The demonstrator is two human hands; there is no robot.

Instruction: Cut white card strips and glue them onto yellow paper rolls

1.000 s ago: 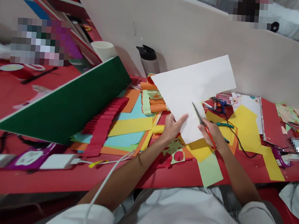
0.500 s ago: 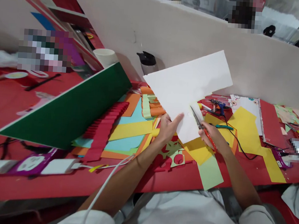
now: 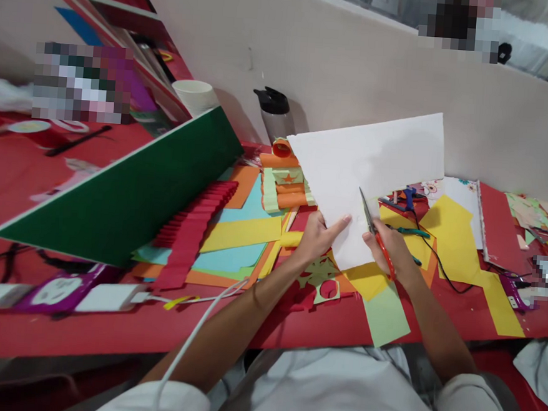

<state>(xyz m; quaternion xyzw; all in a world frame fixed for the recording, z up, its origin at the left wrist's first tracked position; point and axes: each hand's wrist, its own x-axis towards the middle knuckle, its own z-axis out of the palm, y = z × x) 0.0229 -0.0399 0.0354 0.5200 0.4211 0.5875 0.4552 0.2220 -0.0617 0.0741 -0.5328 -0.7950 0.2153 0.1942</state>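
A large white sheet of paper point(image 3: 352, 161) is tilted up over the table, with my left hand point(image 3: 321, 237) pinching its lower left side, thumb on top. My right hand point(image 3: 390, 248) grips red-handled scissors point(image 3: 385, 257), their blades pointing up and away across the sheet. A cut opens along the sheet's right side near the blades. Whether the lower blade is under the paper I cannot tell. Beneath lie yellow paper point(image 3: 367, 279) and a pale green piece point(image 3: 385, 320).
A green board point(image 3: 129, 189) leans at the left beside a pleated red paper strip point(image 3: 191, 237). Orange paper rolls point(image 3: 293, 200) lie behind my left hand. Green-handled pliers point(image 3: 413, 232) and a dark cord point(image 3: 442, 273) are at the right. A bottle point(image 3: 275, 115) stands by the wall.
The white sheet has swung clockwise and shifted right, its far edge lower. Both hands have moved slightly right, and the scissors point more steeply away from me.
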